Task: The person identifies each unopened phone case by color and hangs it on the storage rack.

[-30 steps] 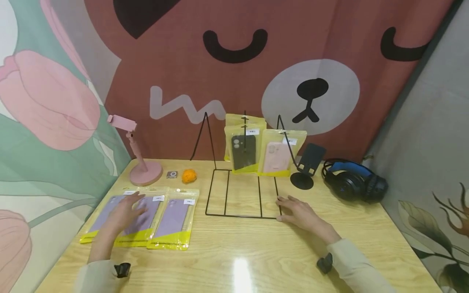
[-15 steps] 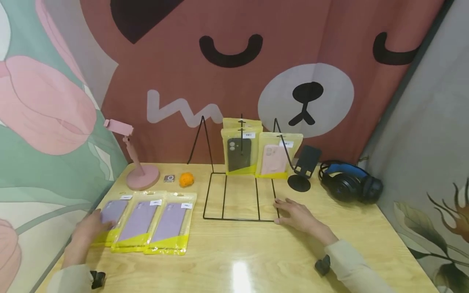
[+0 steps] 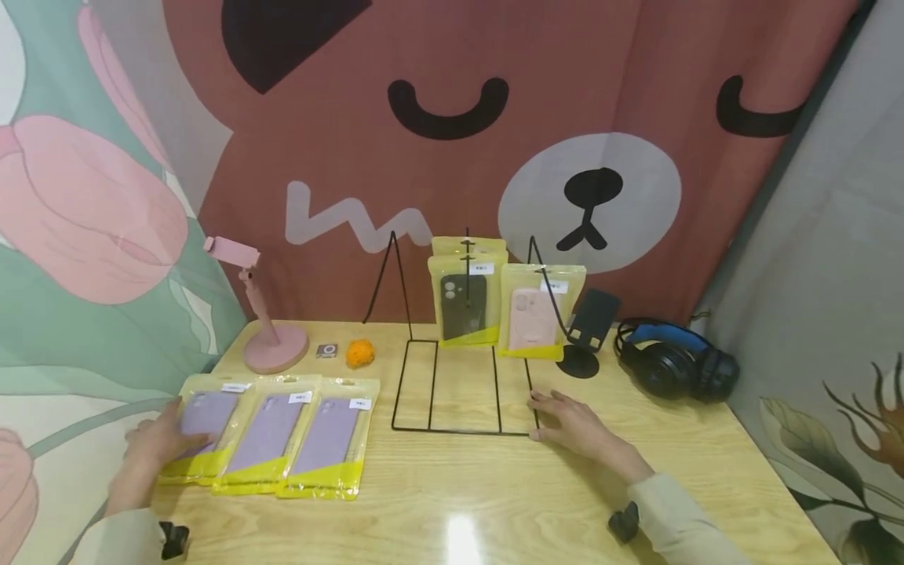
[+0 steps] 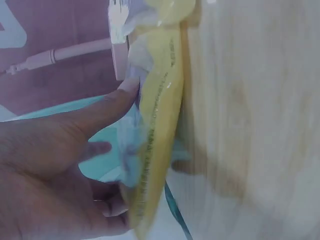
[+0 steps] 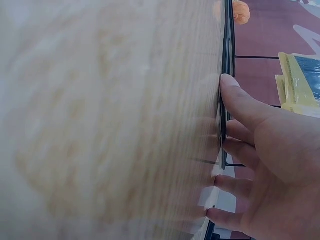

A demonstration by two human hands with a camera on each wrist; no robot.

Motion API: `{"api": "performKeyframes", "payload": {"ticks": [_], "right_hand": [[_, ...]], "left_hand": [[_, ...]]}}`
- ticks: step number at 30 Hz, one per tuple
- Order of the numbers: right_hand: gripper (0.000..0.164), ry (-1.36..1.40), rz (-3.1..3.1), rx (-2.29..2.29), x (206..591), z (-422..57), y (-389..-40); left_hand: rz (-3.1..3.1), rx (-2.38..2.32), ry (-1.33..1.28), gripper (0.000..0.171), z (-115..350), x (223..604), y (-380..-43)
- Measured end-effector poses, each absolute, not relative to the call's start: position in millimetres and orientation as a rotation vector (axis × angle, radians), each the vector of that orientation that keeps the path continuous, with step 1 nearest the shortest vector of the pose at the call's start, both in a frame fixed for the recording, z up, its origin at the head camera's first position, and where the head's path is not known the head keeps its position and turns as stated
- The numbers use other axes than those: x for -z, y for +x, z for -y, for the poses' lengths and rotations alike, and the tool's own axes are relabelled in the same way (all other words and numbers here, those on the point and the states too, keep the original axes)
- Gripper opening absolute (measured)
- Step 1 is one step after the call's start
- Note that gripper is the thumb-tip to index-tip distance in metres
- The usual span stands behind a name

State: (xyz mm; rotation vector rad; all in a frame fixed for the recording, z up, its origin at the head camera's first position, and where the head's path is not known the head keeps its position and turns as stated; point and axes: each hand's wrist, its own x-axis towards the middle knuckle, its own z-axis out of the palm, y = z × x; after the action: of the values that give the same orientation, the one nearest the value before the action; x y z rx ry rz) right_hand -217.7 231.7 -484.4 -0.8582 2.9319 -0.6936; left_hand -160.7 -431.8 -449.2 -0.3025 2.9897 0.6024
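Note:
Three bagged purple phone cases lie side by side at the left of the table: a left one, a middle one and a right one. My left hand holds the left bag by its left edge; in the left wrist view the thumb lies on its face and the other fingers are at its edge, partly hidden. My right hand rests with spread fingers at the front right corner of a black wire rack. On the rack hang a bagged black phone case and a bagged pink one.
Behind the purple cases stand a pink phone stand, a small square gadget and an orange fuzzy ball. Right of the rack are a black phone stand and black-and-blue headphones. A printed curtain backs the table.
My left hand has moved left, from over the left and middle bags to the left bag's outer edge, and now holds it. The right hand stays at the rack's corner.

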Motion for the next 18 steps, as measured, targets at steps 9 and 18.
{"api": "performKeyframes", "payload": {"ticks": [9, 18], "right_hand": [[0.062, -0.866, -2.937, 0.695, 489.3, -233.7, -219.3], [0.062, -0.892, -2.95, 0.698, 489.8, -233.2, -219.6]], "left_hand": [[-3.14, -0.651, -0.214, 0.064, 453.1, 448.0, -153.9], [-3.136, -1.162, -0.46, 0.046, 453.3, 428.8, -136.9]]}}
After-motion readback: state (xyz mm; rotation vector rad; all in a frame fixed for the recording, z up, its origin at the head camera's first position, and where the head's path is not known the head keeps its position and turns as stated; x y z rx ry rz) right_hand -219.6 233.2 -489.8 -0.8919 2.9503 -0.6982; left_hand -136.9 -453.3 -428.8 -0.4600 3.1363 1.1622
